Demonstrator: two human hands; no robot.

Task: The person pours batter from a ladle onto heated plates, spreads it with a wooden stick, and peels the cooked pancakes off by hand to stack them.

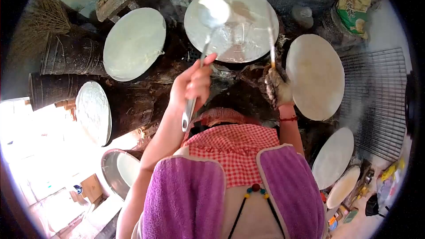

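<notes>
While the left hand point(191, 84) was near the middle of the frame, its fingers were curled snugly round the handle of a long metal tool point(205, 52), so that grip was narrow and full. The right hand point(278, 86), a bit right of the middle, had its fingers round the low end of a thin stick point(271, 40) that pointed up. The big round plate point(192, 28) was at the top middle of the frame, with pale, shiny stuff point(239, 35) on its lower part. The far end of the tool was a blur over the plate, so I could not tell if it touched. To do this well, a light, steady left hand seemed best, with the tool tipped just a little and its end low and even, because a hard push might have dug lines in the soft-looking stuff. Small, smooth turns seemed safer than quick pokes. The stick looked long and thin, so a firm hold near its low end, with the tip away from the metal tool, seemed wise. It also made sense to mind the pale disc point(315, 77) on the right side of the frame, as the right hand was just beside it and a wide elbow could have bumped it.
</notes>
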